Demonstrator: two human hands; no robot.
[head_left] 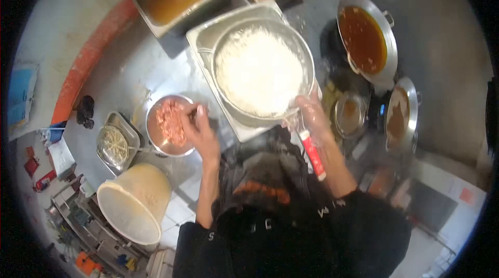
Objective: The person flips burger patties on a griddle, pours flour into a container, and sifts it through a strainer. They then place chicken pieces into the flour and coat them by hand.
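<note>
A large round metal strainer heaped with white flour rests over a rectangular steel pan. It has a red handle and a small hook on its far side. My right hand is closed at its near rim, where the handle joins; the fingers look wet and whitish. At the left, my left hand is over a steel bowl of raw pink meat pieces. Its thumb and forefinger are apart, with the other fingers partly hidden and touching or just above the meat.
Steel trays with orange-brown contents stand at the back. Two woks of brown liquid are at the right, near a small sieve. At the left are a wire skimmer on a tray and a beige bucket below the table edge.
</note>
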